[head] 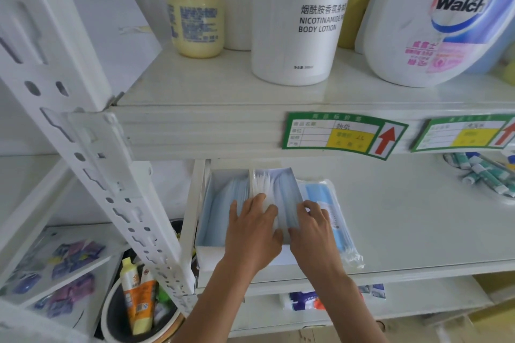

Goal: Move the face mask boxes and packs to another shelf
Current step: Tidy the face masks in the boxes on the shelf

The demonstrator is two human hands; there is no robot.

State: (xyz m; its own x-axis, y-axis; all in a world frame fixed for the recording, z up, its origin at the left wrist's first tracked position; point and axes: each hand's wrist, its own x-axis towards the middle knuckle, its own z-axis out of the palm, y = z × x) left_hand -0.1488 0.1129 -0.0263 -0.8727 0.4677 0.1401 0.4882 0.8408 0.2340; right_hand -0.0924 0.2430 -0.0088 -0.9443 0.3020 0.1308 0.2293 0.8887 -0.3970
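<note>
Both hands reached onto middle shelf [418, 231]. Left hand [253, 228] lay spread on open mask box [220, 209]; right hand [315, 228] curled, pinching its right wall. Mask pack [331, 203] just right. Step: grasping box. Next likely: lift level, contents loose.

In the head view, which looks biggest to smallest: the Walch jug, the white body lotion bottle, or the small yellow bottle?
1. Walch jug and body lotion bottle: look alike in size; both are cut off at the frame edge, so unranked.
2. Yellow bottle: clearly smallest, though it stands farther back.
</note>
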